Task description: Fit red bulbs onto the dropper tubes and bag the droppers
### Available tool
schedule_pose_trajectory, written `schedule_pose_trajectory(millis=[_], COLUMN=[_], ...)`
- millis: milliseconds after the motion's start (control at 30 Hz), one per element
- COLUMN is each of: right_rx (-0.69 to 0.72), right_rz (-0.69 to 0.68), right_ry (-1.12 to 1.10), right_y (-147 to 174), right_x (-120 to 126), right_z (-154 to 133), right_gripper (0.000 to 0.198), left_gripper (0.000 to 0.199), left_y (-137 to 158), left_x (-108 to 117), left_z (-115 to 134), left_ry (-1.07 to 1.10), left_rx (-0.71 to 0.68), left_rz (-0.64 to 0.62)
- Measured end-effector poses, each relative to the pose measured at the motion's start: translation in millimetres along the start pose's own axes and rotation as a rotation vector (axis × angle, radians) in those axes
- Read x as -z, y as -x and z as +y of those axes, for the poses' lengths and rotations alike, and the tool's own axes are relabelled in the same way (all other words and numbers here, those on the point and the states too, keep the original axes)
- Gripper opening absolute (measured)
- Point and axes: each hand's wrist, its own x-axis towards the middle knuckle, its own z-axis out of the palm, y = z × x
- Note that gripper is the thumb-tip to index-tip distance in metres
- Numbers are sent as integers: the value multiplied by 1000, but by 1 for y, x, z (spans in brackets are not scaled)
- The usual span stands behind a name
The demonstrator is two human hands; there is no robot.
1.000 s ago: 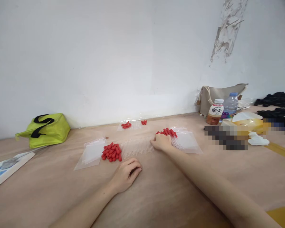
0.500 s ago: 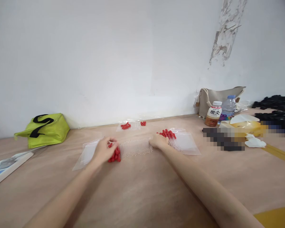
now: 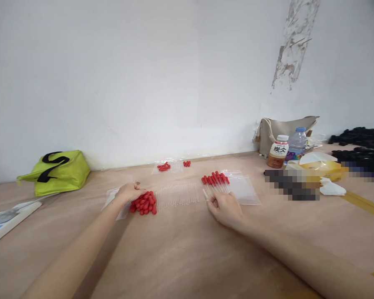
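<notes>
My left hand [image 3: 130, 192] hovers at the upper left edge of a pile of red rubber dropper bulbs [image 3: 145, 203]; its thumb and fingers look apart, with nothing visible in them. A plastic zip bag [image 3: 110, 199] lies partly under that hand. My right hand [image 3: 225, 207] is closed around a thin clear dropper tube [image 3: 205, 194] with a bare upper end. It is at the lower ends of a fan of droppers with red bulbs [image 3: 216, 178]. Between the hands, a row of bare clear tubes [image 3: 177, 195] lies side by side. Another plastic zip bag [image 3: 244, 189] is right of the droppers.
Near the wall lies a bag with red-bulb droppers [image 3: 164, 166], beside a few loose bulbs [image 3: 187, 163]. A lime-green bag [image 3: 62, 172] and a power strip [image 3: 9, 220] are on the left. A drink bottle [image 3: 278, 153], a water bottle [image 3: 297, 145] and a tissue pack [image 3: 322, 166] stand right.
My right hand has moved right and toward me, from the row of tubes to the lower ends of the droppers. My left hand has drawn slightly left, uncovering more bulbs.
</notes>
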Motion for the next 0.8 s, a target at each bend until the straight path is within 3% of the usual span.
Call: schedule_pose_trajectory(millis=[167, 333, 500, 633, 800], right_rx=[-35, 18, 146, 266, 454], right_rz=[12, 76, 114, 97, 7], right_ry=[-61, -136, -281, -283, -281], right_y=[2, 3, 8, 11, 8], right_x=[-2, -7, -15, -17, -13], right_z=[6, 11, 13, 9, -7], right_gripper=[19, 15, 14, 17, 23], left_gripper=[25, 29, 16, 18, 21], left_y=[5, 47, 120, 146, 143], left_x=[7, 9, -27, -49, -48], left_z=[8, 34, 54, 58, 60], left_ry=[-93, -45, 218, 293, 292], left_rx=[26, -148, -557, -646, -723], left_rz=[30, 178, -13, -116, -183])
